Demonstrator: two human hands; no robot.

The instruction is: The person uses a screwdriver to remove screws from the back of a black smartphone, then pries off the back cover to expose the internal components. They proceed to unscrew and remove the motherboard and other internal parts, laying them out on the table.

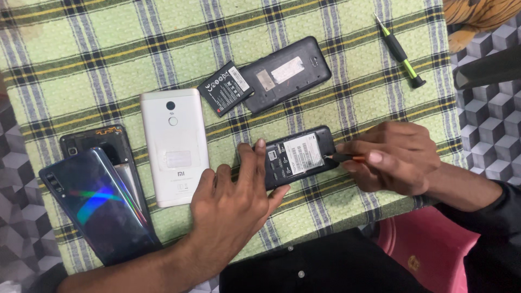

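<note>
A small black phone (302, 157) lies back up and open on the green checked cloth (81, 65), its white label showing. My left hand (233, 209) presses on its left end with fingers and thumb. My right hand (399, 157) grips a thin screwdriver (343, 158) with an orange shaft, its dark tip touching the phone's right edge.
A black back cover (287, 73) and a black battery (225, 88) lie beyond. A white phone (175, 146) lies face down to the left. Further left, a shiny blue cover (100, 203) rests over an opened black phone (103, 144). A green-black screwdriver (400, 53) lies at top right.
</note>
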